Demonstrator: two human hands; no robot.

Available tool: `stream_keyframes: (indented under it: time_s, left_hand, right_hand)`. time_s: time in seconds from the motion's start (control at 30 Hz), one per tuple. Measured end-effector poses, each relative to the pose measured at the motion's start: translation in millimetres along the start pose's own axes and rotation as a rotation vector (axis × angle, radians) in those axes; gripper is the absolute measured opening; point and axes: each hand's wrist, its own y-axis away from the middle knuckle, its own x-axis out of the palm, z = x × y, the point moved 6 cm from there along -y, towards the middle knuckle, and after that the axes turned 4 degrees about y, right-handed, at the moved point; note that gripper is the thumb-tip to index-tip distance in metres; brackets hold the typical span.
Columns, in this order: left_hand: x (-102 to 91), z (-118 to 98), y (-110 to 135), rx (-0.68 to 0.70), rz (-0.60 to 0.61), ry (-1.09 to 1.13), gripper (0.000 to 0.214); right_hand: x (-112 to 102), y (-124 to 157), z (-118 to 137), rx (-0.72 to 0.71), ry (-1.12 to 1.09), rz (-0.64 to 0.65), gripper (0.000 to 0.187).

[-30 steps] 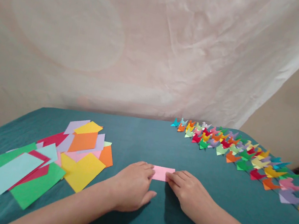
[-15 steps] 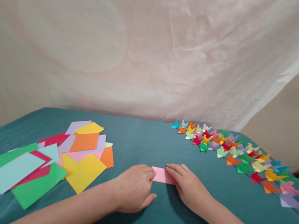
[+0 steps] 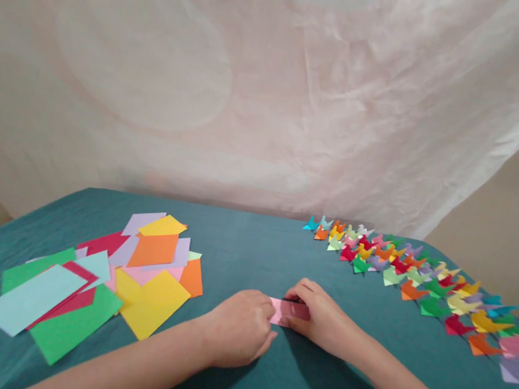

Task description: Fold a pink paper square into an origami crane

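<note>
A small pink strip of folded paper (image 3: 288, 312) lies between my hands near the middle of the table. My left hand (image 3: 244, 328) is closed at its left end, fingers curled over the edge and partly hiding it. At the other end, my right hand (image 3: 316, 313) pinches the paper, with the thumb along the near side and the fingers over the far side. Both forearms reach in from the bottom of the view.
To the left, loose sheets of coloured paper, among them a yellow sheet (image 3: 156, 303) and a green sheet (image 3: 75, 326), overlap on the teal cloth (image 3: 231, 243). Rows of folded paper birds (image 3: 434, 307) stand along the right. A pale hanging sheet (image 3: 257, 88) closes off the back.
My right thumb has come to the near side of the pink paper, and the right hand now pinches its end. My left hand stays at the left end. The whole view has shifted slightly.
</note>
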Motion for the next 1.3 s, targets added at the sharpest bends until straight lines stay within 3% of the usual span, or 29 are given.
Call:
stream_keyframes:
  time_s: [0.23, 0.33, 0.47, 0.6, 0.8, 0.97, 1.3]
  left_hand:
    - [-0.4, 1, -1, -0.033, 0.016, -0.039, 0.026]
    - [1.5, 10, -1, -0.135, -0.046, -0.009, 0.029]
    - [6.2, 29, 3, -0.303, -0.180, 0.185, 0.020]
    - [15.0, 40, 5, -0.345, -0.268, 0.371, 0.041]
    - [19.3, 52, 4, -0.417, -0.369, 0.653, 0.035]
    - [17.1, 54, 1, -0.447, -0.374, 0.904, 0.020]
    - [20.1, 60, 3, -0.505, -0.424, 1.016, 0.024]
  right_hand:
    - [2, -2, -9, 0.073, -0.062, 0.042, 0.027]
    - [1, -2, -7, 0.077, -0.076, 0.044, 0.027]
    - [-1, -1, -7, 0.128, -0.105, 0.029, 0.021]
    - [1, -2, -13, 0.155, -0.211, 0.053, 0.006]
    - [1, -3, -20, 0.204, -0.511, 0.005, 0.019]
    - [7, 1, -12, 0.287, -0.810, -0.073, 0.028]
    - [19, 5, -2, 0.277, -0.811, -0.049, 0.037]
